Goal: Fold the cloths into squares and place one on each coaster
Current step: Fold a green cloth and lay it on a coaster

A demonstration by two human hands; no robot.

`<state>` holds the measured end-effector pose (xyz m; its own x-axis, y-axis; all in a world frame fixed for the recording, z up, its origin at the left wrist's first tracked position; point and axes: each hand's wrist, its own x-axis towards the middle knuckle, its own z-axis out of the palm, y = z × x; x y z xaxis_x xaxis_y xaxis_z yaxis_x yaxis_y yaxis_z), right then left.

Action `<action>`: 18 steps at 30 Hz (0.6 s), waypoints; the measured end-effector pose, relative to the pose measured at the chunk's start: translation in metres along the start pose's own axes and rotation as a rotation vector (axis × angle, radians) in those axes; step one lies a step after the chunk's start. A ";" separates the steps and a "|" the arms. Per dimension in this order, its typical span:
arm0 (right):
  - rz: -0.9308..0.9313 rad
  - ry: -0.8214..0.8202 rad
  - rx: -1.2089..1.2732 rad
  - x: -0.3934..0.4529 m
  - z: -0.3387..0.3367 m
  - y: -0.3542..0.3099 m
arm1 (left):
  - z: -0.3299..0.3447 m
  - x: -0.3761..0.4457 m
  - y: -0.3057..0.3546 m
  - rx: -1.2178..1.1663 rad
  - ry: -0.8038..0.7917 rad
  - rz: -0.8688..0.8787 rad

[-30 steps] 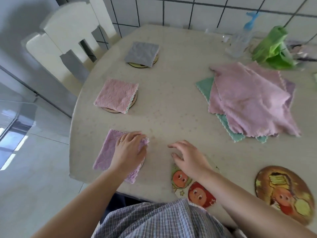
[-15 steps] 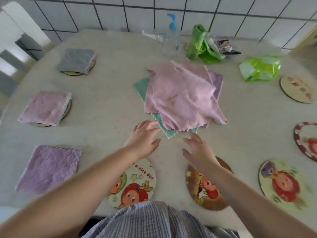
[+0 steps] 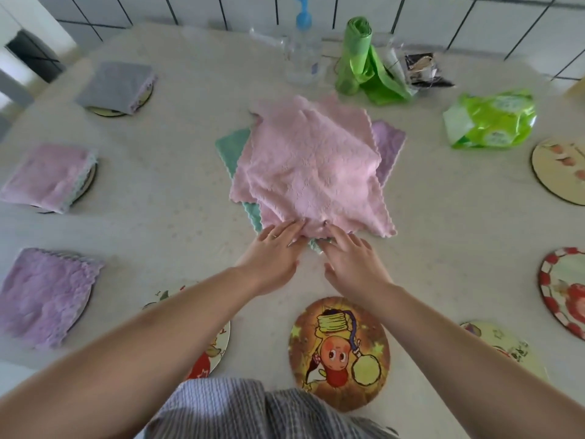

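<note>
A loose pile of cloths lies mid-table: a pink cloth on top, a teal cloth and a lilac cloth showing under it. My left hand and my right hand are side by side at the pile's near edge, fingers stretched, fingertips touching the pink cloth's near corner. On the left, three folded cloths each cover a coaster: grey, pink, lilac. Bare picture coasters lie near me, partly under my left arm, and along the right.
At the back of the table stand a clear pump bottle, a green roll of bags, a dark packet and a green wipes pack. A chair is at the far left, a tiled wall behind.
My left hand has left the folded lilac cloth at the left. Both hands have moved forward to the middle pile and now touch its near edge. My view has swung right.
</note>
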<state>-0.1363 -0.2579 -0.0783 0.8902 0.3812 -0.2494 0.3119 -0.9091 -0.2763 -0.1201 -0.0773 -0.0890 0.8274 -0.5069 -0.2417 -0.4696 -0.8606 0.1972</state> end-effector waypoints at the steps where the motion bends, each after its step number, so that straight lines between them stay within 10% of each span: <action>1: -0.011 0.018 0.002 0.001 0.000 0.003 | -0.001 0.000 -0.001 -0.024 0.036 0.011; 18: 0.038 0.299 0.294 0.001 -0.051 0.014 | -0.075 0.010 -0.009 -0.422 0.715 0.009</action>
<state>-0.1141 -0.2784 -0.0352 0.9698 0.2438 0.0036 0.2077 -0.8184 -0.5359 -0.0846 -0.0711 -0.0222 0.8871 -0.2375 0.3958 -0.4402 -0.6933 0.5706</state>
